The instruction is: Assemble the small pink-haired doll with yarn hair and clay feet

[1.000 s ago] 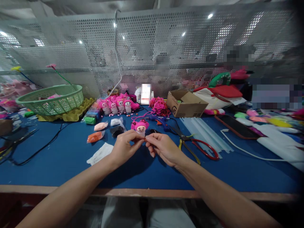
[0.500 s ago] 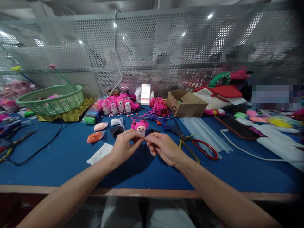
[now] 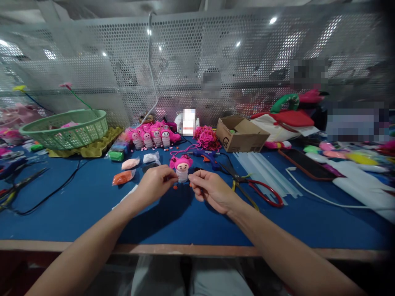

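A small pink-haired doll stands on the blue table between my hands. My left hand is curled just left of the doll, fingertips pinched near its body. My right hand is curled just right of it, thumb and forefinger pinched on something tiny I cannot make out. Small orange bits lie at the doll's foot.
Behind stand a row of pink dolls, clay packets, pink cord, a cardboard box, red-handled scissors, glue sticks, a green basket and cables at left. A perforated metal screen closes the back.
My hands have parted: the left moved left and down, uncovering the doll's body. Orange bits now show at the doll's foot.
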Motion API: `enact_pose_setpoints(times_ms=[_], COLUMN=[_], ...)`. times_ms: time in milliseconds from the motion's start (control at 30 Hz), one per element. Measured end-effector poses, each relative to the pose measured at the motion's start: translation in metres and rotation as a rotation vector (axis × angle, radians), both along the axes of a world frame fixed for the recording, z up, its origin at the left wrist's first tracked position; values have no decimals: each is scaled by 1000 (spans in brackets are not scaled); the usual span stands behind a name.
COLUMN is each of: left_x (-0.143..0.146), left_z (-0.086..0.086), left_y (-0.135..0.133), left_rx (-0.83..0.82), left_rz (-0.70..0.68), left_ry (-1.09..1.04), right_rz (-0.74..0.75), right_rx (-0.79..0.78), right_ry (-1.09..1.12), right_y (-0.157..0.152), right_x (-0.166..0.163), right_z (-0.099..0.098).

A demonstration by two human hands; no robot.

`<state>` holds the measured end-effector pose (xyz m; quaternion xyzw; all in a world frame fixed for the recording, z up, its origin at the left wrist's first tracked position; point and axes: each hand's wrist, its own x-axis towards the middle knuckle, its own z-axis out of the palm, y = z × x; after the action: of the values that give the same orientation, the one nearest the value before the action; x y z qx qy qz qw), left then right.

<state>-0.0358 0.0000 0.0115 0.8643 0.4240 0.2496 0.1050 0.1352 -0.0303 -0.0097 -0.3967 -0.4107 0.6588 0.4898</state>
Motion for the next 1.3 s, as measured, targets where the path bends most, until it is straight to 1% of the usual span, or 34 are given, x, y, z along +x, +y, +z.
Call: enact_pose_setpoints(times_ms=[100, 167, 267, 433, 700, 933, 1100, 1300], left_x=[-8, -10, -9, -9, -9, -11, -12, -12], left_z=[4, 3, -3, -7, -5, -6, -7, -8], left_y=[7, 10, 11, 12, 14, 17, 20, 20], left_rx=[-127, -180, -181, -172, -190, -187, -153, -131], left_rz=[85, 111, 101, 122, 142, 173, 155, 131], left_ry=[282, 404, 484, 531, 527, 410, 314, 271], right_rz=[12, 15, 10, -2, -32, -24, 15, 61], right_rx=[2, -1, 2, 22, 49, -48, -69, -84], right_ry=[-28, -48, -71, -88, -90, 28, 89, 105], right_y=[0, 1, 1, 3, 6, 5, 7, 7], right_x=[0, 0, 0, 1, 2, 2, 2, 4], right_z=[0, 1, 1, -2, -5, -1, -1, -1])
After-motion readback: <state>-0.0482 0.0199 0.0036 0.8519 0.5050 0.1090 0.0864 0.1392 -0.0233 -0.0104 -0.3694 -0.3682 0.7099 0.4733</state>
